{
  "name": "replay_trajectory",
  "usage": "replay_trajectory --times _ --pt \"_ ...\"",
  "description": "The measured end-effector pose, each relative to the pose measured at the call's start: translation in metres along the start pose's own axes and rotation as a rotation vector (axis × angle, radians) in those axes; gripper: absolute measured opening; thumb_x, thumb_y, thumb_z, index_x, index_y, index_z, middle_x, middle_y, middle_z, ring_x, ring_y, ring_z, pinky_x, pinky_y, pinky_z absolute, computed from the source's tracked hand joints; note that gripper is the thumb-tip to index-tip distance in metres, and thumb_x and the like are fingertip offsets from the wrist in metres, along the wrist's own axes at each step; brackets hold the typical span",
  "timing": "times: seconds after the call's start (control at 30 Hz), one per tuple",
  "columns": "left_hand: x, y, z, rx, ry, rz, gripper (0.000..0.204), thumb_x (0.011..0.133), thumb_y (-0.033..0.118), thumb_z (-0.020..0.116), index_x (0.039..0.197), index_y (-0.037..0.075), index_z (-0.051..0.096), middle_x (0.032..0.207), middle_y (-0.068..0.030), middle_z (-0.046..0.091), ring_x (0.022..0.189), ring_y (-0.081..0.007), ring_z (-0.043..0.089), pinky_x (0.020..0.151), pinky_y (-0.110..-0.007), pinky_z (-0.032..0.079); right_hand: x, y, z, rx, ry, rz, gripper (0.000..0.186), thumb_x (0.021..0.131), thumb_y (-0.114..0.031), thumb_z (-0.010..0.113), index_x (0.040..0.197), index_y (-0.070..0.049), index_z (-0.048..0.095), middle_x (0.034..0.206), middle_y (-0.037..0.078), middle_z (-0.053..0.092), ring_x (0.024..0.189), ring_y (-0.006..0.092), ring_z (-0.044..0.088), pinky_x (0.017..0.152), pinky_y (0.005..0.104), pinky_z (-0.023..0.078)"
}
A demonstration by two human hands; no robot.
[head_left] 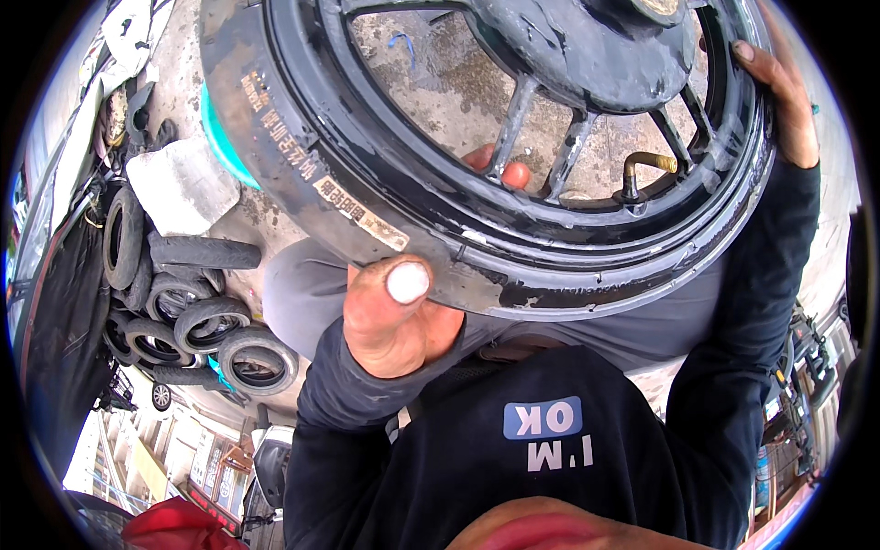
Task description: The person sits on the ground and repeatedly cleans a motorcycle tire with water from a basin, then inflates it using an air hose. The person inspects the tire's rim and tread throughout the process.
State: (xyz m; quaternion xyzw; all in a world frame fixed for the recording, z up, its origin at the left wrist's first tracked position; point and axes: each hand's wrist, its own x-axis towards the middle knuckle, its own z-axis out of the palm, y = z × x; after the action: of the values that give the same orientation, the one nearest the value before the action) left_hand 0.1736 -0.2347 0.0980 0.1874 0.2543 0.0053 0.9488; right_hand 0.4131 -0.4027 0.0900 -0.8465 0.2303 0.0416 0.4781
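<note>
A black spoked wheel with a tyre [302, 156] is tilted in front of me, above my lap. Its rim shows grey scuffs, and a bent brass-coloured valve stem [650, 163] sticks up from it. My left hand [394, 316] is closed on the near left side, thumb pressed on the tyre's sidewall. Two of its fingertips show through the gaps between the spokes; the rest are behind the wheel. On the far right, my right hand [786, 101] grips the wheel's outer edge with its thumb over the rim. Its other fingers are mostly hidden.
Worn tyres [211, 325] lie heaped on the ground to my left. A whitish slab [183, 186] and a teal curved edge [223, 137] lie nearer the wheel. Dark sheeting [69, 339] hangs at the far left. A blue scrap [401, 46] shows on the stained ground through the spokes.
</note>
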Motion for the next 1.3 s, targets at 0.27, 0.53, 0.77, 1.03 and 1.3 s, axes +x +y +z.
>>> replay_trajectory --times 0.27,0.53,0.77,1.03,1.3 --pt "0.015 -0.010 -0.004 -0.028 -0.146 0.140 0.076 0.083 0.033 0.063 0.144 -0.007 0.041 0.133 -0.0328 0.056 0.128 -0.0476 0.053 0.113 -0.060 0.040 0.016 0.046 -0.050 0.242 -0.486 -0.334 0.085 0.078 -0.009 0.057 0.157 -0.001 0.027 0.102 0.005 0.069 0.070 0.0040 0.058 0.066 0.0170 0.045" --pt "0.003 0.000 -0.008 0.011 -0.039 0.026 0.073 0.082 0.017 0.064 0.147 -0.003 0.037 0.143 -0.0289 0.047 0.132 -0.0448 0.049 0.112 -0.058 0.039 0.004 0.032 -0.031 0.165 -0.286 -0.228 0.084 0.078 -0.007 0.058 0.156 -0.002 0.029 0.106 0.006 0.069 0.075 0.0068 0.059 0.069 0.0178 0.045" --pt "0.002 -0.009 -0.024 0.021 -0.148 0.077 0.079 0.085 0.037 0.063 0.147 -0.005 0.037 0.140 -0.0316 0.050 0.132 -0.0462 0.049 0.115 -0.058 0.035 0.028 0.056 -0.056 0.144 -0.468 -0.344 0.079 0.080 -0.006 0.059 0.155 -0.002 0.034 0.101 0.004 0.067 0.077 0.0078 0.056 0.072 0.0195 0.043" --pt "0.005 -0.012 -0.036 0.052 -0.111 0.077 0.078 0.088 0.038 0.061 0.148 -0.004 0.036 0.141 -0.0309 0.050 0.134 -0.0470 0.045 0.116 -0.058 0.031 0.048 0.067 -0.068 0.172 -0.566 -0.303 0.073 0.089 -0.008 0.058 0.156 -0.002 0.029 0.094 0.005 0.070 0.084 0.0104 0.066 0.080 0.0206 0.051" --pt "0.008 -0.009 -0.017 -0.047 -0.084 0.032 0.078 0.085 0.035 0.064 0.147 -0.004 0.038 0.138 -0.0333 0.051 0.132 -0.0476 0.046 0.116 -0.058 0.032 0.038 0.057 -0.058 0.342 -0.712 -0.248 0.074 0.084 -0.005 0.059 0.154 -0.001 0.035 0.081 -0.002 0.061 0.070 0.0053 0.054 0.066 0.0178 0.043"
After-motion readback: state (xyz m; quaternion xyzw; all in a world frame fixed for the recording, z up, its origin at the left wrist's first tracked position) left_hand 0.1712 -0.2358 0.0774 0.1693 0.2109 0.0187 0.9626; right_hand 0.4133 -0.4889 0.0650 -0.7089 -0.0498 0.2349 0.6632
